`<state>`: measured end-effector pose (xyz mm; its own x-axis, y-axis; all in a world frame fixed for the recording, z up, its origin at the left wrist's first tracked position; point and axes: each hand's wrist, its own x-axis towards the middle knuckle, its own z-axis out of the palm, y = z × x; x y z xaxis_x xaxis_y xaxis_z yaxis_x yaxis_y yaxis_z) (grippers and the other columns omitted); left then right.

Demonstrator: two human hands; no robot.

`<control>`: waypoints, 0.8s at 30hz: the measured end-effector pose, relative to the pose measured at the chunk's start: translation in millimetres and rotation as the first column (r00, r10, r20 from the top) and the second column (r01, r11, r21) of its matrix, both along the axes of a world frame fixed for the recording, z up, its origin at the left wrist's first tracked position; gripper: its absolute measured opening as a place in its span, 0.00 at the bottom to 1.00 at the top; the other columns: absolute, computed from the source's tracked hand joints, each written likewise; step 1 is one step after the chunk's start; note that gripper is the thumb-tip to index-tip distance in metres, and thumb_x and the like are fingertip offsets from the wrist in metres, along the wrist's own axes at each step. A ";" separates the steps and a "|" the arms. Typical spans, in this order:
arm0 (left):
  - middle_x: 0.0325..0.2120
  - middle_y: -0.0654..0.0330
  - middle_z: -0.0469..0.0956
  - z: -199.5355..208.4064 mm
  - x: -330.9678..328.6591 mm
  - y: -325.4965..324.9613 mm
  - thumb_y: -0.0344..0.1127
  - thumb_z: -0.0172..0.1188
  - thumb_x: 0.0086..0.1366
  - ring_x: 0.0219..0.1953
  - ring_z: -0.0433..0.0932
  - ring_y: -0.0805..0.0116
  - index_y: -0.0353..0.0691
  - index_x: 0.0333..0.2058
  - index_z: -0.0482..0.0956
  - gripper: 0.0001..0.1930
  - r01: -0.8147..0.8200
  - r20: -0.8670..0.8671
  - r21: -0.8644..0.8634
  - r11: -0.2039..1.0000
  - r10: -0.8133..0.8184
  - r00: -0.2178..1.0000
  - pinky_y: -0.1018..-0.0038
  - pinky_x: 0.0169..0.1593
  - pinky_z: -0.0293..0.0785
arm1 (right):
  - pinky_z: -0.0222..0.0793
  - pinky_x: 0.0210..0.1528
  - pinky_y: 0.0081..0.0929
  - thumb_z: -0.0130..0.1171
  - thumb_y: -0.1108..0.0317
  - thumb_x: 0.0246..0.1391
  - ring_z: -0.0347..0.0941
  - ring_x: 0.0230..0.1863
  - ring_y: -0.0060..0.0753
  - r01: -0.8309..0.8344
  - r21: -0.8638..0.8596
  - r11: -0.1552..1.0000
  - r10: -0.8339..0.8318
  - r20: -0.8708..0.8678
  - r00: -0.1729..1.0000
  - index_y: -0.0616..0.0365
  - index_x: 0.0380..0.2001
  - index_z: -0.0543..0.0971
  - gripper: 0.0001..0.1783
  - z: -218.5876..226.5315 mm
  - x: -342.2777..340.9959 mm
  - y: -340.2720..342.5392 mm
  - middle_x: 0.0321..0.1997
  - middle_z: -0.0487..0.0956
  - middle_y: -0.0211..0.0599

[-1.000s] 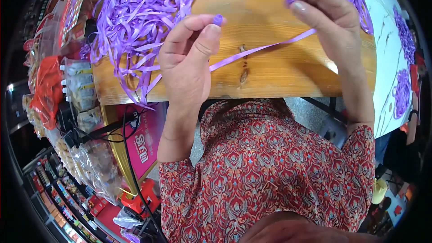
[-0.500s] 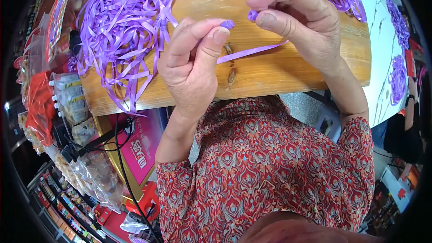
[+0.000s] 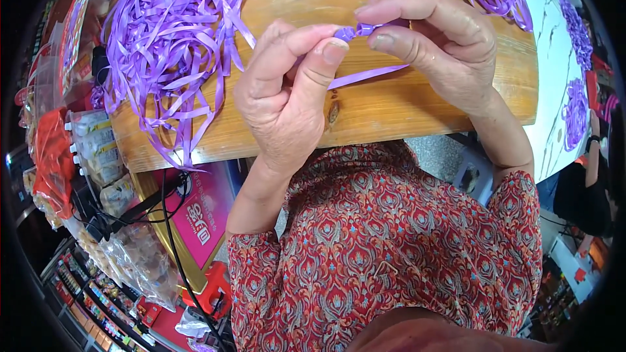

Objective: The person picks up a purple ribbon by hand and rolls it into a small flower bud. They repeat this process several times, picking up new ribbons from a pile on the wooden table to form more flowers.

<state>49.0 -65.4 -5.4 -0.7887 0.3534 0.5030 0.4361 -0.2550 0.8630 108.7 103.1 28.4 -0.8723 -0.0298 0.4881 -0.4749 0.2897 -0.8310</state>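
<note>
Closer together than a moment ago, the left hand (image 3: 285, 94), pinching one purple piece (image 3: 345, 34), and the right hand (image 3: 451, 42), pinching a second piece (image 3: 365, 29), almost or just meet at upper centre over a purple strand (image 3: 368, 76) and wooden table (image 3: 417, 109), a ribbon heap (image 3: 173, 29) at upper left.
</note>
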 end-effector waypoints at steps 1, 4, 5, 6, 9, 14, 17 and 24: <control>0.19 0.70 0.64 0.8 0.4 0.1 0.24 0.62 0.55 0.20 0.57 0.84 0.34 0.33 0.79 0.06 -0.001 0.003 -0.001 1.000 0.001 1.000 0.85 0.23 0.51 | 0.67 0.40 0.20 0.58 0.79 0.47 0.72 0.41 0.30 0.000 0.000 1.000 0.000 0.002 1.000 0.66 0.37 0.77 0.11 -0.5 0.1 0.5 0.38 0.76 0.42; 0.20 0.70 0.64 1.1 0.9 2.8 0.25 0.62 0.55 0.20 0.57 0.84 0.34 0.33 0.79 0.06 0.006 0.009 0.012 1.000 -0.006 1.000 0.86 0.22 0.51 | 0.68 0.40 0.21 0.58 0.79 0.47 0.72 0.41 0.31 0.022 0.075 0.997 -0.022 0.001 1.000 0.66 0.37 0.77 0.11 -2.5 -1.4 2.1 0.37 0.77 0.41; 0.20 0.70 0.64 0.9 0.9 3.5 0.25 0.62 0.55 0.20 0.57 0.84 0.34 0.33 0.79 0.06 0.006 0.012 0.013 1.000 -0.006 1.000 0.86 0.22 0.51 | 0.67 0.37 0.21 0.58 0.78 0.47 0.72 0.39 0.30 0.035 0.097 0.995 -0.029 -0.064 0.998 0.66 0.35 0.77 0.09 -2.9 -4.0 2.0 0.35 0.77 0.40; 0.20 0.70 0.64 0.3 0.9 3.5 0.25 0.62 0.55 0.20 0.57 0.84 0.34 0.33 0.79 0.06 -0.001 0.001 0.006 1.000 0.001 1.000 0.86 0.22 0.51 | 0.67 0.35 0.22 0.59 0.78 0.47 0.72 0.36 0.30 0.047 0.117 0.992 -0.032 -0.130 0.991 0.65 0.33 0.77 0.08 -3.4 -5.8 1.5 0.32 0.77 0.38; 0.21 0.70 0.65 -1.2 0.4 -0.1 0.25 0.63 0.54 0.20 0.57 0.84 0.34 0.33 0.79 0.06 -0.027 -0.019 -0.033 0.999 0.026 0.999 0.86 0.22 0.51 | 0.67 0.41 0.19 0.56 0.79 0.50 0.72 0.38 0.28 -0.056 0.080 0.995 0.053 0.034 0.998 0.64 0.42 0.77 0.14 4.6 -0.9 5.0 0.37 0.76 0.38; 0.20 0.69 0.65 0.7 1.9 3.7 0.24 0.63 0.54 0.19 0.57 0.84 0.34 0.33 0.79 0.06 -0.033 -0.025 -0.053 0.998 0.032 0.999 0.86 0.22 0.52 | 0.67 0.40 0.19 0.57 0.78 0.50 0.72 0.38 0.29 -0.303 0.197 0.932 0.348 -0.718 0.604 0.63 0.42 0.77 0.14 -34.4 -54.9 18.1 0.36 0.76 0.38; 0.19 0.69 0.66 -0.6 0.2 5.0 0.24 0.63 0.53 0.19 0.57 0.83 0.34 0.32 0.79 0.07 -0.047 -0.112 -0.070 0.996 0.039 0.993 0.85 0.22 0.52 | 0.67 0.39 0.19 0.57 0.78 0.50 0.72 0.37 0.29 -0.307 0.184 0.934 0.342 -0.709 0.616 0.64 0.42 0.77 0.14 -35.8 -55.1 17.8 0.36 0.76 0.38; 0.18 0.69 0.66 -0.3 0.5 11.3 0.24 0.63 0.53 0.18 0.57 0.83 0.33 0.31 0.79 0.06 -0.011 -0.074 -0.038 0.999 0.008 0.997 0.85 0.21 0.51 | 0.67 0.39 0.20 0.58 0.78 0.49 0.72 0.37 0.29 -0.285 0.201 0.937 0.336 -0.739 0.583 0.64 0.42 0.77 0.14 -35.5 -54.3 24.2 0.35 0.76 0.38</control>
